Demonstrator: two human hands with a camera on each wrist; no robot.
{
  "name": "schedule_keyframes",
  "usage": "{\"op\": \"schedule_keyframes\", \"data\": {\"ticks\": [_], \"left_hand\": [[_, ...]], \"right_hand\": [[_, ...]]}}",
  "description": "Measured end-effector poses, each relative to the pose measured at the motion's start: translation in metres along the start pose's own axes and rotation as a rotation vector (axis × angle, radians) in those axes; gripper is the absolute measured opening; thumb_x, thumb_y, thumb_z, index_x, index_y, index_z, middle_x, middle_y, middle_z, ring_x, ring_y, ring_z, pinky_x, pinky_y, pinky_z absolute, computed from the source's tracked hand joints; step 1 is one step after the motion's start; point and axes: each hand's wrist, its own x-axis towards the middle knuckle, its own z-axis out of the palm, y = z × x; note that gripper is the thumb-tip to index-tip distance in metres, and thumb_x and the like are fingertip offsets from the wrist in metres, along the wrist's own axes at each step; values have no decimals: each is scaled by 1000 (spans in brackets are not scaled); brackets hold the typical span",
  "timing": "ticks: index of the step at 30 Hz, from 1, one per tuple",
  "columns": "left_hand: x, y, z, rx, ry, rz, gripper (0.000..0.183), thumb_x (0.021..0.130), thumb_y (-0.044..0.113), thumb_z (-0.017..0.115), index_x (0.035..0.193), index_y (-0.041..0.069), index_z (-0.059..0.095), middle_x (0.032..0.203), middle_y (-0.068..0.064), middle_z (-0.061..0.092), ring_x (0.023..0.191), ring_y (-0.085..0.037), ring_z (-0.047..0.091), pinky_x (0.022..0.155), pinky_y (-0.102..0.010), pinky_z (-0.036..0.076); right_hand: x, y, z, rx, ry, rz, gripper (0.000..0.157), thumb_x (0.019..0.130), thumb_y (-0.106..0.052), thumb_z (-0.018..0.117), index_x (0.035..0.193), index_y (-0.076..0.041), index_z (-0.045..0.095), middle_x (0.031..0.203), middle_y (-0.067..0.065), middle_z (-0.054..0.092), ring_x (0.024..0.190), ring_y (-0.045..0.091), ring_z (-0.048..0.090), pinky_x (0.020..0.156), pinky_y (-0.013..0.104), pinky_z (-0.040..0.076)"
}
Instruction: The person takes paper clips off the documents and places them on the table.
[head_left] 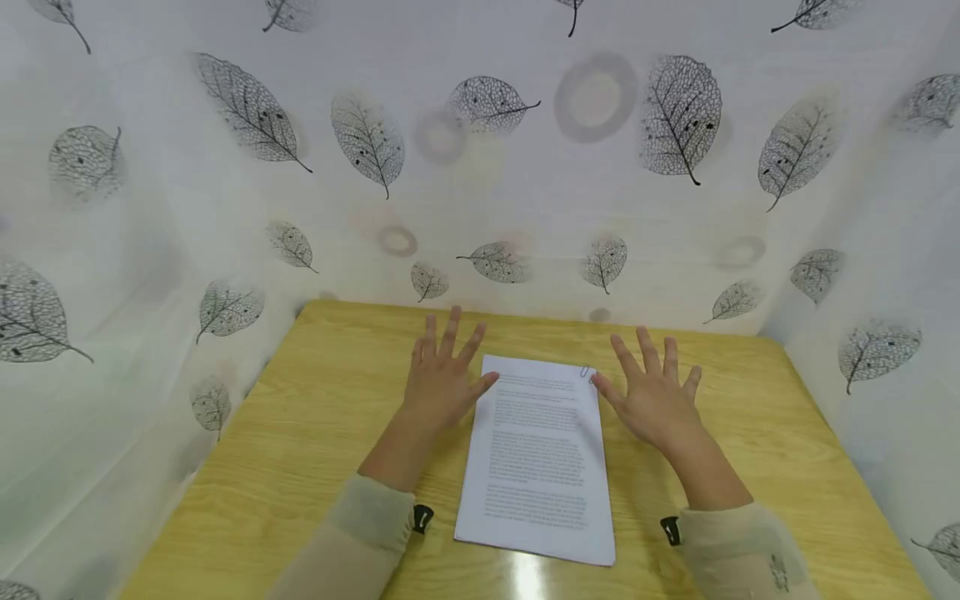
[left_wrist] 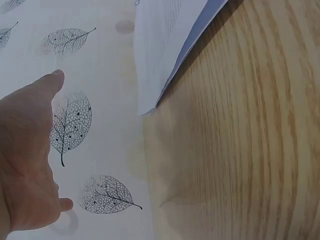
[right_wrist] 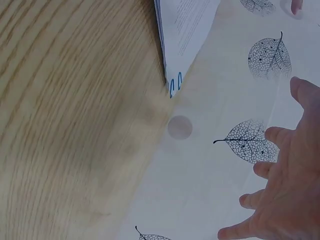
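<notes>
Paper stack (head_left: 536, 483), printed with several paragraphs, lying face up on the wood-grained table (head_left: 315, 450) between the person's two forearms, its long sides running away from the person. Two paper clips (right_wrist: 175, 84), blue in the right wrist view, sit side by side at the far right corner. The left hand (head_left: 442, 383) is spread beside the upper left edge, fingers straight, its thumb overlapping that edge as seen from the head. The right hand (head_left: 658, 398) is likewise splayed, its thumb pointing toward the clipped corner; both wrist views show the hands apart from the sheets. Light beige sleeves (head_left: 363, 517) cover the forearms, with a small black piece (head_left: 423, 518) at the inner side of each cuff. Behind the table hangs a pale sheet (head_left: 330, 221) patterned with dark skeleton leaves and faint rings.
</notes>
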Motion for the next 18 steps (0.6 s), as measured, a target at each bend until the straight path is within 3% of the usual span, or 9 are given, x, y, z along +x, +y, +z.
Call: {"op": "schedule_keyframes", "data": {"ticks": [4, 8, 14, 18], "left_hand": [[5, -2, 1, -1, -25, -1, 83, 109, 71, 43, 175, 38, 5, 184, -4, -19, 169, -49, -12, 135, -66, 16], [12, -1, 4, -73, -66, -1, 81, 110, 67, 43, 175, 38, 3, 185, -7, -10, 169, -50, -6, 134, -67, 18], [27, 0, 14, -405, -173, -65, 81, 111, 49, 58, 175, 32, 12, 182, -16, 18, 164, -52, 25, 129, -72, 26], [39, 0, 27, -569, -236, -115, 82, 109, 41, 64, 175, 21, 19, 177, -24, 25, 161, -49, 34, 131, -66, 28]], "right_hand": [[-2, 0, -3, 15, 26, -6, 86, 109, -70, 41, 176, -25, 10, 183, 17, -12, 164, 58, -15, 116, 92, -6], [-4, 5, -5, 22, 63, -2, 86, 110, -71, 38, 176, -26, 7, 183, 15, -17, 165, 58, -15, 117, 91, -4], [-5, 13, -2, 50, 87, -14, 89, 108, -74, 38, 176, -27, 5, 183, 13, -16, 165, 59, -12, 118, 91, -1], [-5, 16, 1, 85, 81, -15, 92, 108, -67, 48, 176, -23, 5, 184, 17, -8, 165, 60, -5, 118, 91, 4]]}}
